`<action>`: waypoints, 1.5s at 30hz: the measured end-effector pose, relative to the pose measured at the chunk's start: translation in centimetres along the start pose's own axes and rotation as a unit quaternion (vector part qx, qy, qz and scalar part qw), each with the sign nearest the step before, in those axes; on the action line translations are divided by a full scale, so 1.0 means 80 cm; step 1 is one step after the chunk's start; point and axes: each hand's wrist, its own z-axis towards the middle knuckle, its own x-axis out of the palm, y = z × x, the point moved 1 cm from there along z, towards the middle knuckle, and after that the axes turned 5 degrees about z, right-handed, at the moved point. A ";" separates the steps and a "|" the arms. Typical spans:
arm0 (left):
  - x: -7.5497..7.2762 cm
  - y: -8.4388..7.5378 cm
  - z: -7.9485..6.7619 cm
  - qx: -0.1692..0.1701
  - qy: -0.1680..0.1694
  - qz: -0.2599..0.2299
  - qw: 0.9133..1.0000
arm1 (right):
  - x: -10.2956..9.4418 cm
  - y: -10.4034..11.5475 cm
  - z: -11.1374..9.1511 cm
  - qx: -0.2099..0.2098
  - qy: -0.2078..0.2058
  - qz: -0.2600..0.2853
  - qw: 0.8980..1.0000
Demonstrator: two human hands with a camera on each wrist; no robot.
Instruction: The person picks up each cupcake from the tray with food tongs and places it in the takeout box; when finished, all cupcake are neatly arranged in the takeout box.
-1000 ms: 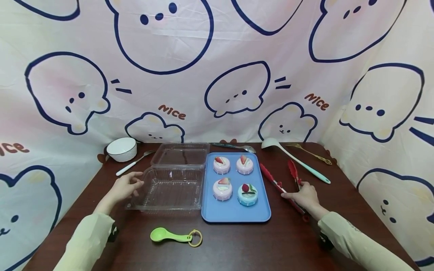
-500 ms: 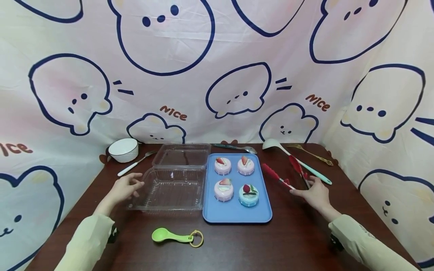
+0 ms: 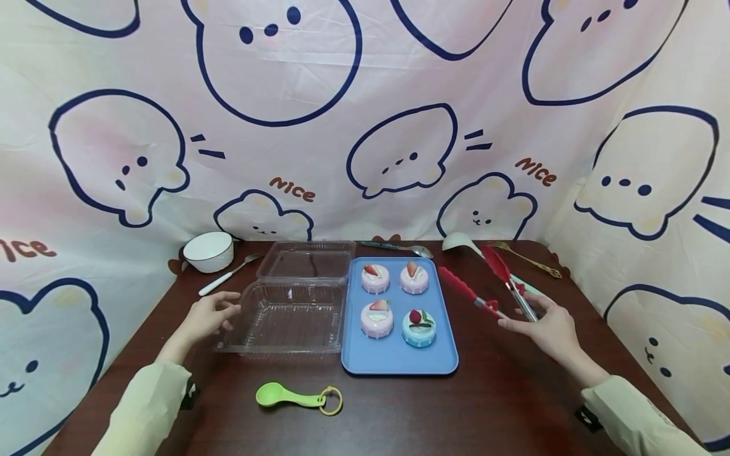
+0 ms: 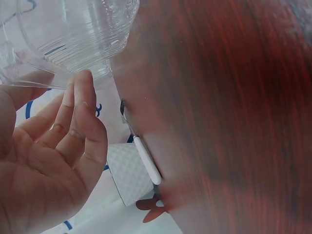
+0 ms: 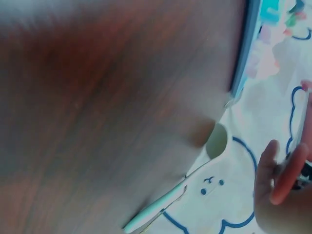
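My right hand (image 3: 550, 326) grips the metal handles of red-tipped tongs (image 3: 499, 266), whose two arms are spread and point away from me, right of the blue tray. In the right wrist view the fingers (image 5: 287, 178) are at the right edge, with most of the tongs out of frame. My left hand (image 3: 208, 320) is at the left side of a clear plastic container (image 3: 296, 348) with its lid folded back. In the left wrist view the thumb and fingertips (image 4: 84, 80) pinch the container's rim. Three pink cakes (image 3: 377, 322) and a blue cake (image 3: 419, 329) sit on the blue tray (image 3: 393, 361).
A green measuring spoon (image 3: 288, 397) with a yellow ring lies in front. Behind the container are a white bowl (image 3: 208, 252), a white-handled fork (image 3: 219, 282) and a spoon (image 3: 419, 251). A ladle (image 3: 458, 240) and a gold fork (image 3: 530, 258) lie at the back right.
My right hand has moved right with the tongs, lifting them from the table, and their arms have swung further over the ladle handle. My left hand has stayed at the container.
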 end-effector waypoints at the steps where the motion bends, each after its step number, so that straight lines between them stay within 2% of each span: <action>1: 0.000 0.000 0.000 0.001 0.000 0.001 1.000 | 0.000 0.002 -0.005 -0.006 0.006 -0.004 1.000; 7: 0.002 0.001 0.000 0.005 -0.004 0.006 1.000 | 0.004 0.014 -0.035 -0.037 0.062 0.005 0.997; 14: 0.003 0.000 0.001 -0.001 -0.005 0.006 1.000 | 0.015 0.017 -0.054 -0.016 0.115 -0.009 0.993; 20: 0.004 -0.001 0.000 -0.009 -0.004 0.002 1.000 | 0.023 0.013 -0.061 -0.013 0.140 -0.001 0.990; 28: 0.004 -0.001 -0.001 -0.003 -0.002 0.003 1.000 | 0.034 0.009 -0.063 -0.016 0.160 0.022 0.987; 33: 0.004 -0.002 -0.002 -0.004 -0.001 0.001 1.000 | 0.039 0.007 -0.063 0.000 0.159 0.017 0.987; 45: 0.002 -0.001 -0.003 -0.008 -0.002 -0.002 1.000 | 0.039 0.007 -0.060 0.004 0.160 0.018 0.987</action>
